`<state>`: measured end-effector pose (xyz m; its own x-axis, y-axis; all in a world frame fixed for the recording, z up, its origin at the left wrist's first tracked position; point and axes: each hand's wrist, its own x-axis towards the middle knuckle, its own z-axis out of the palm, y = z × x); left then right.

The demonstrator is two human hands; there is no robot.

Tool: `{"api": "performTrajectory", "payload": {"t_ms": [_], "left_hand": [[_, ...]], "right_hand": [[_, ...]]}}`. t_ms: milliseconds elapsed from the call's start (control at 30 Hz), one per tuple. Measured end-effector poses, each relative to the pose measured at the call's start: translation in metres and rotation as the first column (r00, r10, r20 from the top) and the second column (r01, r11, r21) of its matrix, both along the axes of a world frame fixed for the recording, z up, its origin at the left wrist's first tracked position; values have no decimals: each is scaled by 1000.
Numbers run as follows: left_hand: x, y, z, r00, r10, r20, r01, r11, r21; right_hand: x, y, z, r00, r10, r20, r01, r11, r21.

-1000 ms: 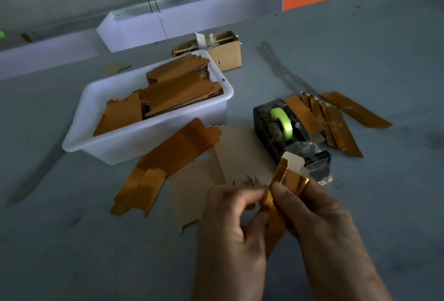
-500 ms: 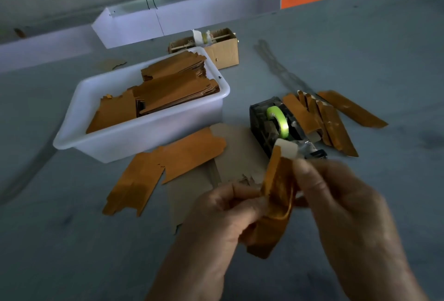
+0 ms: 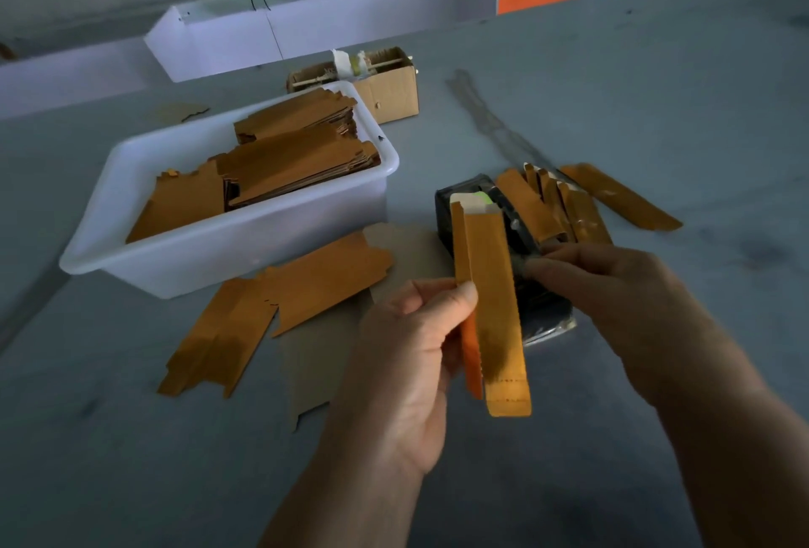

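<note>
One grey table (image 3: 656, 88) carries one white tub (image 3: 227, 261) at 10 o'clock from view centre, loaded with stacked blanks (image 3: 297, 162). One cardboard box (image 3: 389, 88) stands at 12 o'clock and one tape dispenser (image 3: 444, 215) at 3 o'clock. Two flat blanks (image 3: 324, 280) lie at 8 o'clock. The left hand (image 3: 407, 355) pinches one folded carton (image 3: 492, 307) upright at 5 o'clock, in front of the dispenser. The right hand (image 3: 613, 285) is at the dispenser; its grip cannot be determined.

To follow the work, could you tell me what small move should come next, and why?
Probably the right hand should pull tape from the tape dispenser: its fingers are at it, while the left hand grips the folded carton upright.
</note>
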<state>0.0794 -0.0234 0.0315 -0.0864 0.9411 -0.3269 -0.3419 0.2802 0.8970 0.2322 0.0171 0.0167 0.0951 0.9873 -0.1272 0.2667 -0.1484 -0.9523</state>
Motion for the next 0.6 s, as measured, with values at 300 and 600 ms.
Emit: {"api": "performTrajectory", "payload": {"t_ms": [300, 600], "left_hand": [[10, 2, -7, 997, 10, 70, -10, 1000, 6], [10, 3, -7, 998, -5, -60, 10, 998, 69]], "right_hand": [[-4, 0, -3, 976, -8, -217, -3, 999, -49], [-5, -20, -14, 936, -100, -337, 128, 990, 61]]}}
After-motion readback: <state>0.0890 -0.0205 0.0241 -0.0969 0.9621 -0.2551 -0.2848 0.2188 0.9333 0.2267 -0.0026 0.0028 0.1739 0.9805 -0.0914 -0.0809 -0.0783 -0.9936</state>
